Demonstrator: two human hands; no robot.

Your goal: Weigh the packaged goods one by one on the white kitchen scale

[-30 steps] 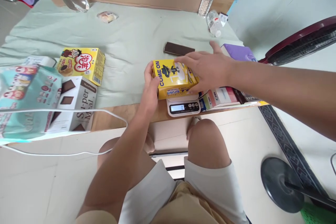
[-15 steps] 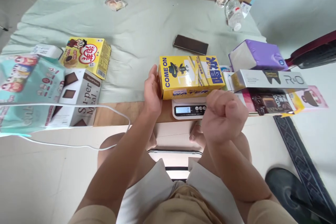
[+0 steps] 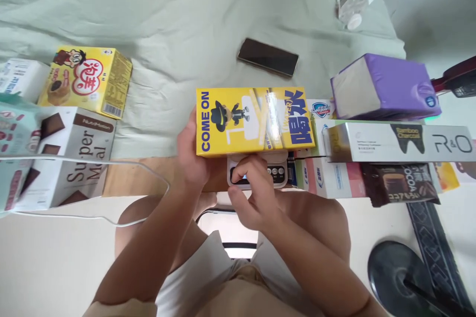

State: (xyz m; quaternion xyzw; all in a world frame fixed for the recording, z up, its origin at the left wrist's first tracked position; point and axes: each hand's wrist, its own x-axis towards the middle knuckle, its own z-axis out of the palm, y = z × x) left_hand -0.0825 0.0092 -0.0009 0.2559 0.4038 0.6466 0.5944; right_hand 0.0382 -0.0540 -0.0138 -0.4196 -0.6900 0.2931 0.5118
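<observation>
My left hand (image 3: 190, 153) grips the left end of a yellow drink box (image 3: 256, 119) printed "COME ON", its fingers partly hidden behind the box. The box is over a small white kitchen scale (image 3: 277, 184) near the table's front edge; whether they touch is hidden. In front of the scale is my right hand (image 3: 256, 198), holding nothing. Its index finger covers part of the scale's display, and the thumb is apart from it.
To the left are a yellow puff snack box (image 3: 85, 79), a white Super Meal box (image 3: 70, 158) and a cable (image 3: 126, 162). A phone (image 3: 267, 56) lies behind. Rightward are a purple tissue pack (image 3: 399, 86), a toothpaste box (image 3: 397, 142) and a brown snack packet (image 3: 401, 183).
My right hand has moved left from the box's right corner to the scale's display, its fist loosening. My left hand has closed on the box's end. The view has shifted closer.
</observation>
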